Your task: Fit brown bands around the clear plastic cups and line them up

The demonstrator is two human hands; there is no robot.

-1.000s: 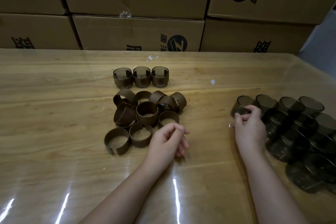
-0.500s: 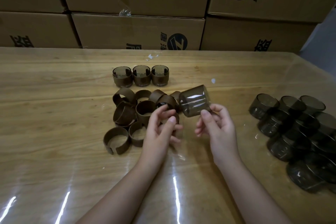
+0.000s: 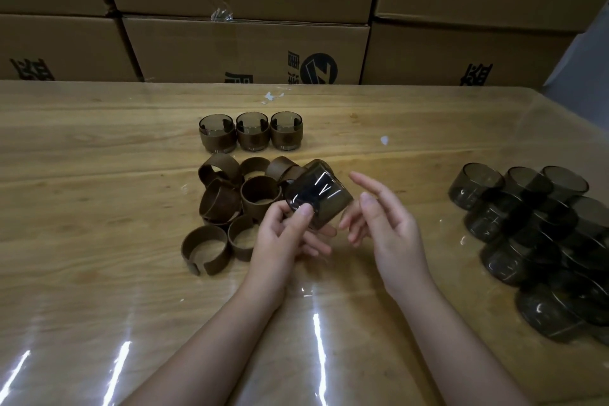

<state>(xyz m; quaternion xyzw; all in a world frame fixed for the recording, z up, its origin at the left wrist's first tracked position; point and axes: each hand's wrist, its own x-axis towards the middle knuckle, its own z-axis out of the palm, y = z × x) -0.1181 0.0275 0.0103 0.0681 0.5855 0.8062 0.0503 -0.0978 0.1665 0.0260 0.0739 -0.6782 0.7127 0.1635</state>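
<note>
Three banded cups (image 3: 251, 133) are standing in a row on the bench (image 3: 99, 191). The left hand (image 3: 280, 241) is gripping a bare cup (image 3: 318, 198), tipped over the loose bands (image 3: 219, 204), likely ready for a band. The right hand (image 3: 392, 231) is hanging beside it, fingers (image 3: 379, 211) loose and holding nothing.

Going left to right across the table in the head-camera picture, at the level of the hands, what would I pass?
Loose brown bands → clear cup held up off the table → right hand → heap of bare clear cups.
</note>
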